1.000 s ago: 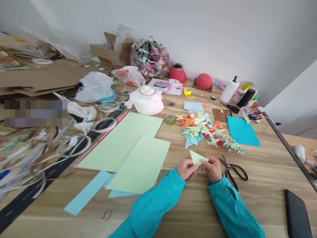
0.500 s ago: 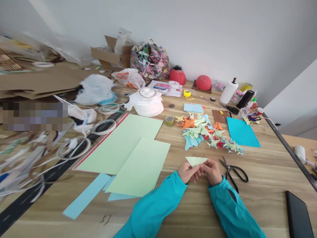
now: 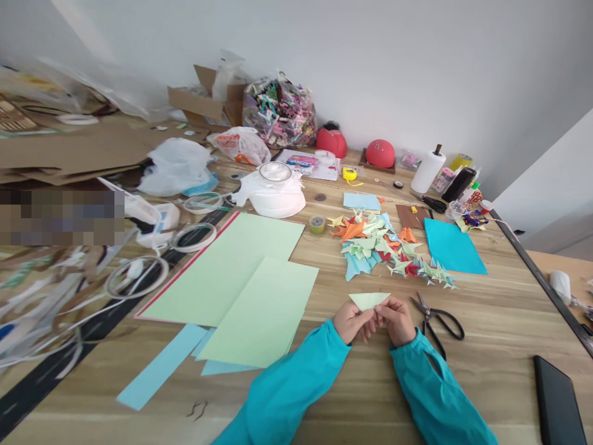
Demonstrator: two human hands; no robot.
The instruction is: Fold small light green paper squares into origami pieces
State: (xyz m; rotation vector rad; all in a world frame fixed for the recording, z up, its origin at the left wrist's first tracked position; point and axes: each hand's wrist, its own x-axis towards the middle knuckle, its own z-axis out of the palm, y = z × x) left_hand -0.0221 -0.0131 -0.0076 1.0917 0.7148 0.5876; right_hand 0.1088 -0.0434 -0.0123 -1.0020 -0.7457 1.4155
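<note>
A small pale green folded paper triangle [image 3: 369, 300] is held between my two hands, its long edge facing away from me. My left hand [image 3: 351, 321] pinches its left side, and my right hand [image 3: 395, 317] grips the right side, fingertips meeting at the lower point. Some fingers are hidden behind the paper. Beyond my hands lies a heap of folded paper cranes [image 3: 370, 241] in green, orange, blue and red. Black-handled scissors [image 3: 434, 318] rest open just right of my right hand. Pale green sheets [image 3: 259, 315] lie to the left, over blue strips [image 3: 160, 368].
A bright blue paper square [image 3: 454, 246] lies right of the cranes. At the lower right is a black phone [image 3: 558, 398]. A tape roll [image 3: 317, 224] stands left of the cranes. Cords, plastic bags [image 3: 176, 165] and cardboard [image 3: 69, 151] crowd the left side.
The paper triangle has shifted very slightly to the right in my fingers. Both hands stay in nearly the same place.
</note>
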